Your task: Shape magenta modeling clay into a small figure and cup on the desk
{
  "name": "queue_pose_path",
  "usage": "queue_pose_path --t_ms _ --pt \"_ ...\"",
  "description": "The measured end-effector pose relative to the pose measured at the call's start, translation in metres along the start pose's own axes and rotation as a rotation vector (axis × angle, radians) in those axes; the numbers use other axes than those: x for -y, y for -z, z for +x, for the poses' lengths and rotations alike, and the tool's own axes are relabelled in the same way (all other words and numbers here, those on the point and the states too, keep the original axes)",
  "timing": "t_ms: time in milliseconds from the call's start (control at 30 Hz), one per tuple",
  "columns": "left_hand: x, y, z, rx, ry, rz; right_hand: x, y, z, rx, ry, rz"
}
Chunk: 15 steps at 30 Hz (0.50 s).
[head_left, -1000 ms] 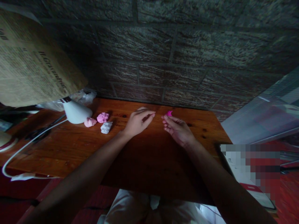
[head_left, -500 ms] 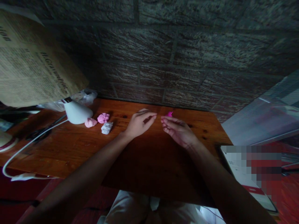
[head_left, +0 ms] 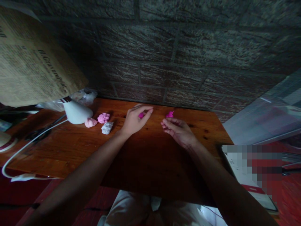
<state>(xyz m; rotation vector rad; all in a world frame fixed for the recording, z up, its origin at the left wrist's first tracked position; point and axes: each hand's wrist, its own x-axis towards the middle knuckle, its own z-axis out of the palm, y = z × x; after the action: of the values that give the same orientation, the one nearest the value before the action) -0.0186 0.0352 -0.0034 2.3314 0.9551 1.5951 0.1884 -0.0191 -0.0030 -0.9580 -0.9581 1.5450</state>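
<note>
My left hand (head_left: 135, 121) is curled above the wooden table (head_left: 94, 153), thumb and index fingertips brought close together. A small magenta crumpled piece (head_left: 141, 115) shows through the gap between them; whether it lies in the palm or on the table behind is unclear. My right hand (head_left: 177, 130) is pinched, fingertips pointing left, and anything in them is too small to make out. Just beyond its fingers lies another magenta crumpled piece (head_left: 170, 114). Left of my left hand sit a pink crumpled ball (head_left: 103, 118), a pale pink one (head_left: 90, 122) and a white one (head_left: 107, 128).
A lamp with a white base (head_left: 77, 113) and a newsprint shade (head_left: 39, 59) stands at the left, its white cable (head_left: 25, 147) hanging over the front edge. Behind runs a brick wall (head_left: 152, 56). A flat white-and-red object (head_left: 254, 191), partly pixelated, lies at the right.
My left hand has shifted a little left, away from my right hand, and magenta now shows in its finger gap. My right hand has barely moved; more of the magenta piece beyond it is visible.
</note>
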Motion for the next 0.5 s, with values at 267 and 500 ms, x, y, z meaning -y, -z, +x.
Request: queue_pose_path --t_ms 267,500 --pt "0.033 0.015 0.013 -0.343 0.351 -0.164 0.002 0.001 -0.002 -0.001 0.016 -0.022" --pt "0.027 0.007 0.009 -0.315 0.336 -0.173 0.003 -0.002 -0.002 -0.015 0.024 -0.029"
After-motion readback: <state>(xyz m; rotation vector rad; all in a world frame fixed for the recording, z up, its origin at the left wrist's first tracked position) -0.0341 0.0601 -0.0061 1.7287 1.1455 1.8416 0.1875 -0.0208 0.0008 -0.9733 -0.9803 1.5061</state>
